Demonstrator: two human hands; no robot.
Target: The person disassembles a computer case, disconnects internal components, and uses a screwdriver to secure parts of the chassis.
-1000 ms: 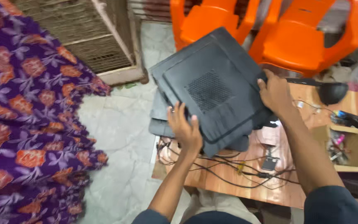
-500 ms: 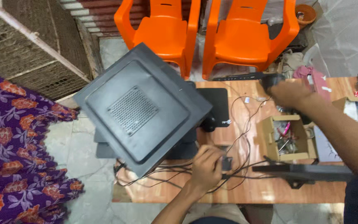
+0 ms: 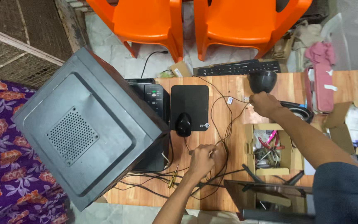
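Here the left hand (image 3: pixel 202 159) curls around black cables (image 3: pixel 224 137), the outstretched right hand (image 3: pixel 265 103) pinching one.

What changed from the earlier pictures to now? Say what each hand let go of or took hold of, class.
Both hands released the black computer case, which now sits at the table's left. The left hand grips the black cables; the right hand holds a thin wire. The orange chairs stay behind the table.

Left hand (image 3: pixel 201 159) curled, right hand (image 3: pixel 264 103) extended forward.
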